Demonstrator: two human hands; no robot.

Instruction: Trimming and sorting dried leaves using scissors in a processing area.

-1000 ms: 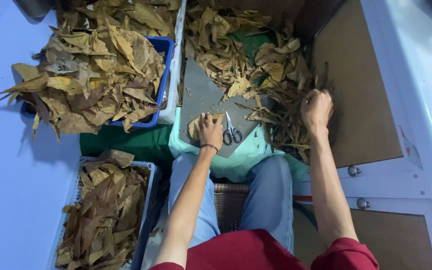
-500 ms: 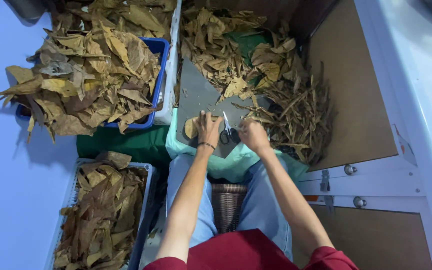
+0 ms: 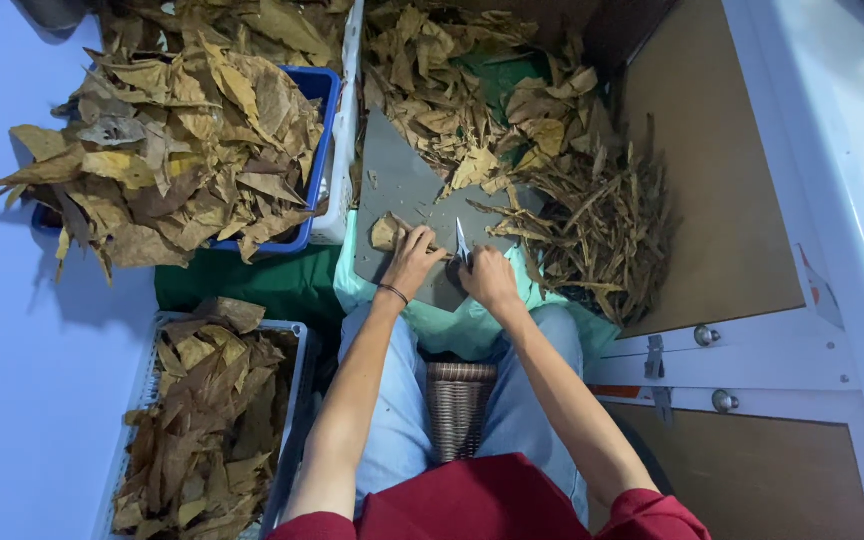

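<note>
— Left hand [image 3: 414, 262], what is it doing?

— It lies palm down on the grey flat cutting board [image 3: 402, 190], fingers pressed onto a dry brown leaf [image 3: 388, 232]. The leaf sticks out from under the fingertips, on the far left side of the hand. A thin dark band circles the wrist.

— And the right hand [image 3: 487, 280]?

— It sits just beside the left one, closed around a pair of small metal scissors [image 3: 462, 243]. The pale blades poke up between the two hands, tips pointing away from the person, close to the leaf's right edge. Whether the blades touch the leaf I cannot tell.

— What is under the board?

— A pale green cloth [image 3: 472, 325] spread over the knees in light blue trousers [image 3: 402, 420], with a woven brown stool seat [image 3: 458, 400] showing between the legs.

— Nearer on the left?

— A grey plastic crate [image 3: 297, 400] of brown dry leaves stands beside the left thigh.

— Farther out?

— A blue plastic crate [image 3: 320, 150], heaped with large yellow-brown leaves, stands left of the board. Right of the hands lies a pile of thin brown leaf stems [image 3: 602, 230], and beyond the board a loose heap of crumpled leaves [image 3: 452, 90] reaches the top edge.
</note>
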